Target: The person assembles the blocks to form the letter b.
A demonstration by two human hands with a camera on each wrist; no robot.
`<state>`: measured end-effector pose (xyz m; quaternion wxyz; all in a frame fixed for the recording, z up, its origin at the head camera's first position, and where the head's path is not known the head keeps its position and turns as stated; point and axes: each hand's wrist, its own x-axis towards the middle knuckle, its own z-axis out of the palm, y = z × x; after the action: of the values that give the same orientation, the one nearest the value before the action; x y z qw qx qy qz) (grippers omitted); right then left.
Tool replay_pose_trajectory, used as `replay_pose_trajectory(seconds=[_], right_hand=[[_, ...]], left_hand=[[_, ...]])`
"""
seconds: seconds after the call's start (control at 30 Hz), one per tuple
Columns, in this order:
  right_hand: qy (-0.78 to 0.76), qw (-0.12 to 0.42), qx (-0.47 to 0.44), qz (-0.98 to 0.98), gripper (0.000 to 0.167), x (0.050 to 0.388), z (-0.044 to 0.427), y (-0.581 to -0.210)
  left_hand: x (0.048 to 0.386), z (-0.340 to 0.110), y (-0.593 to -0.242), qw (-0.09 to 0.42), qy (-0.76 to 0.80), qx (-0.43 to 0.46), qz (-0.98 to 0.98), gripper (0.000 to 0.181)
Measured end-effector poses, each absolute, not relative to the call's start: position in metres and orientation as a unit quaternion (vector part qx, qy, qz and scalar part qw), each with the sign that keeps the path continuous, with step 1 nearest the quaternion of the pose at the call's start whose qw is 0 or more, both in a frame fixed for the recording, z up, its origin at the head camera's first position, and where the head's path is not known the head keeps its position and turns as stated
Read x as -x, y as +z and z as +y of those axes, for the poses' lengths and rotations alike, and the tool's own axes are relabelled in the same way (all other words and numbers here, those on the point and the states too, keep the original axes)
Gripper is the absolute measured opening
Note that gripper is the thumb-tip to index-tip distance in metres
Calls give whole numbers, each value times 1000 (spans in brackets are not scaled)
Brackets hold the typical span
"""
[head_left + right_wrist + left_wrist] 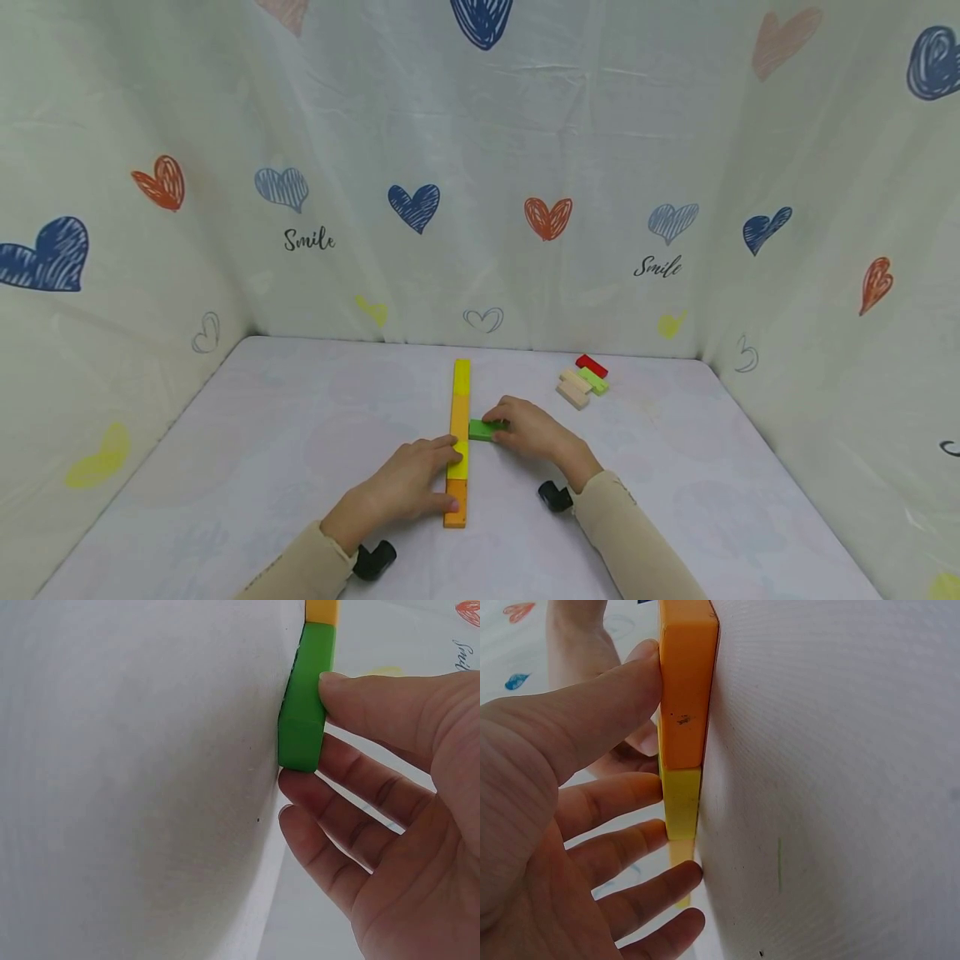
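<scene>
A straight row of yellow and orange blocks (460, 417) runs away from the person on the table. The left hand (408, 479) rests along the near part of this row, its fingertips and thumb touching the yellow block (682, 802) and the orange block (686, 690), fingers spread and nearly straight. The right hand (534, 431) pinches a green block (482, 430) between thumb and fingers. That green block (302, 712) lies flat, crosswise, its far end against the row's right side. In the right wrist view the right hand (397, 780) has its thumb on the block's side.
At the back right lie a red block (592, 366), a light green block (594, 381) and two plain wooden blocks (573, 393), close together. A white cloth with printed hearts (480, 275) hangs behind and beside the pale table (300, 417).
</scene>
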<state>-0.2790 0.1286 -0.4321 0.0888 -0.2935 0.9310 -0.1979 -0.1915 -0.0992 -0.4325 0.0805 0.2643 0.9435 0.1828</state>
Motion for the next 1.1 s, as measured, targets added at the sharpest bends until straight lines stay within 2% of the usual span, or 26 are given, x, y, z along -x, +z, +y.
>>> replay_pose_trajectory(seconds=[0.63,0.83,1.1], right_hand=[[-198,89,290,932,29,278,130,-432],[-214,94,266,935,34,280,138,-429],[-261,75,215,938,30,291,161,-426]], left_hand=[[191,-99,-433,93,194,-250,944,65],[191,-99,-433,92,197,-252,943,64],[191,-99,-434,88,193,-254,944,63]])
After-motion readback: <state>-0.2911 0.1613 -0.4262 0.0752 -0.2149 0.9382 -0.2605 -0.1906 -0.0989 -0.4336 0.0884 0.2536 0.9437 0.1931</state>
